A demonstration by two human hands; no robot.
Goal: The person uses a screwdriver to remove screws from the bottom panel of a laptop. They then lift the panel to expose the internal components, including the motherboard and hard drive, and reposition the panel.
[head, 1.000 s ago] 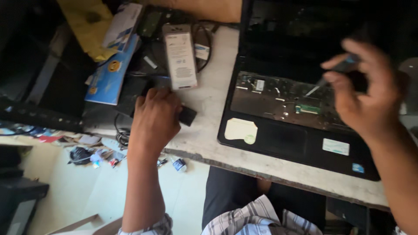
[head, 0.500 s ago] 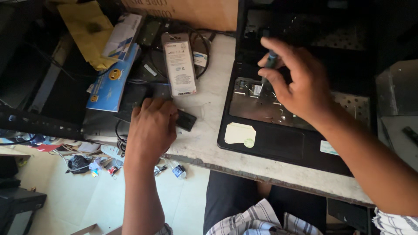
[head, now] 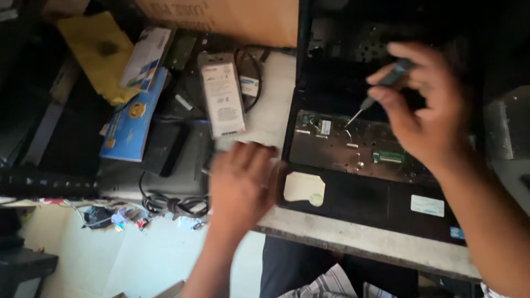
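right hand (head: 428, 118) pinches a slim grey-handled screwdriver (head: 381, 88), tip over the exposed board of the open black laptop (head: 353, 198) on the pale worktable (head: 353, 237); left hand (head: 240, 185), blurred, apparently flat and empty, beside the laptop's near-left corner.

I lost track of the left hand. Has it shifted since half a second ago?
Yes. The left hand has slid right, off the dark clutter, toward the open laptop, and now lies blurred next to its front left corner.
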